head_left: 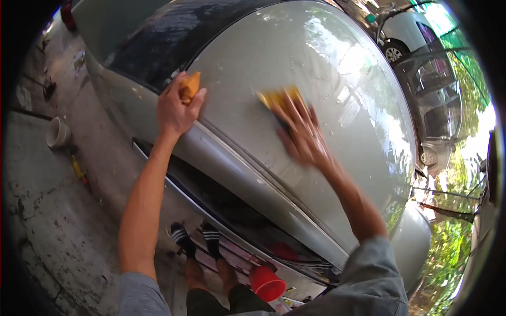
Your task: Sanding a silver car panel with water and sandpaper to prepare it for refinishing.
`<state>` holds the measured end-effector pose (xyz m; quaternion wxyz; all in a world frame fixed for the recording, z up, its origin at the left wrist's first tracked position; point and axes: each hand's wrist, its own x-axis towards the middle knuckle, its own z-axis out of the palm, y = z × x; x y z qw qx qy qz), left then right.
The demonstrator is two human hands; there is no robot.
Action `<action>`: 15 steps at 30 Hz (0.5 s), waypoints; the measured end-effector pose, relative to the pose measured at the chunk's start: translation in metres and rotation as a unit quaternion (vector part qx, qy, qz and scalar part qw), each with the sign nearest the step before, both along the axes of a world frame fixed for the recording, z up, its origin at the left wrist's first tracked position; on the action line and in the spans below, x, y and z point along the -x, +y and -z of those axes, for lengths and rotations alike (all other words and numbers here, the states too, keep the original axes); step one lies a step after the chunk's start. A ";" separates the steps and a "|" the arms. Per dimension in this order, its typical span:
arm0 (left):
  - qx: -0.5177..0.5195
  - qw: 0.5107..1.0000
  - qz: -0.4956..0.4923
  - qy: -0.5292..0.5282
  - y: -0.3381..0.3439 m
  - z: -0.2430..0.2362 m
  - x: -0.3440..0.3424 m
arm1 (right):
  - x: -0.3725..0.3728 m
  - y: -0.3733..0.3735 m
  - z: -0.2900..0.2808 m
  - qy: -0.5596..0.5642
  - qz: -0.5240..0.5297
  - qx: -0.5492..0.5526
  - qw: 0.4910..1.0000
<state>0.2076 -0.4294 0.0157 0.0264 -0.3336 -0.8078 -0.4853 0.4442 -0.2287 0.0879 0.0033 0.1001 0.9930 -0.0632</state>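
My left hand [176,108] is closed around a crumpled orange-yellow cloth [190,87]. It rests at the roof edge of a silver-grey car, near the corner of the dark windscreen [158,42]. Farther right, my right hand [301,126] presses a flat yellow cloth [279,98] onto the car roof [253,58], its fingers lying over the cloth. Motion smears this hand and cloth, so the cloth's far edge and underside are unclear. Small water drops and glossy reflections show on the roof.
The side window [211,195] lies below the roof rail. A red bucket [267,283] stands by my feet, which are on a slatted step. A whitish bucket [58,132] sits on the concrete floor at left. Other parked cars [429,95] are beyond, at right.
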 end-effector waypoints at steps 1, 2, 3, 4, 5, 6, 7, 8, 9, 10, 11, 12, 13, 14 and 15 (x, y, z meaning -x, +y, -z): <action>0.005 1.000 -0.009 -0.005 0.006 -0.006 -0.002 | -0.053 -0.009 -0.003 -0.048 -0.013 -0.015 0.999; -0.016 0.999 -0.009 0.047 0.010 -0.003 -0.001 | -0.080 -0.020 -0.008 -0.051 -0.017 0.021 0.998; -0.016 0.999 -0.014 0.046 0.020 -0.002 -0.002 | -0.063 -0.011 -0.009 -0.052 -0.023 0.021 0.998; -0.024 0.999 -0.010 0.034 0.024 0.003 -0.006 | -0.034 -0.012 -0.010 -0.041 -0.034 -0.012 0.999; -0.038 0.999 -0.008 0.024 0.026 0.006 -0.007 | 0.000 -0.011 -0.008 -0.027 -0.048 -0.050 0.997; -0.024 0.999 -0.013 0.025 0.030 0.014 -0.009 | 0.048 -0.003 0.010 0.010 -0.070 -0.036 0.997; -0.025 1.000 -0.015 0.012 0.033 0.022 -0.011 | 0.073 0.003 0.024 0.039 -0.090 -0.023 0.995; -0.038 0.999 -0.008 0.005 0.028 0.026 -0.006 | 0.064 -0.004 0.021 0.025 -0.091 -0.018 0.995; -0.053 0.999 -0.002 -0.004 0.025 0.032 -0.005 | 0.049 -0.012 0.013 0.014 -0.080 0.003 0.997; -0.041 0.999 -0.006 -0.015 0.018 0.026 -0.003 | 0.032 -0.024 0.006 0.008 -0.071 0.034 0.997; -0.031 0.999 -0.015 -0.002 0.013 0.014 0.004 | -0.016 -0.030 -0.004 -0.035 -0.064 0.025 0.997; -0.021 1.000 -0.020 0.012 0.008 0.007 0.009 | -0.060 -0.037 -0.012 -0.077 -0.055 0.014 0.995; -0.021 0.999 -0.026 0.008 0.010 0.008 0.008 | -0.068 -0.042 -0.010 -0.080 -0.061 0.015 0.995; -0.016 0.999 -0.033 0.024 0.011 0.009 0.007 | -0.072 -0.045 -0.008 -0.085 -0.054 0.010 0.995; -0.010 0.998 -0.040 0.042 0.010 0.009 0.007 | -0.071 -0.047 -0.005 -0.086 -0.047 0.008 0.995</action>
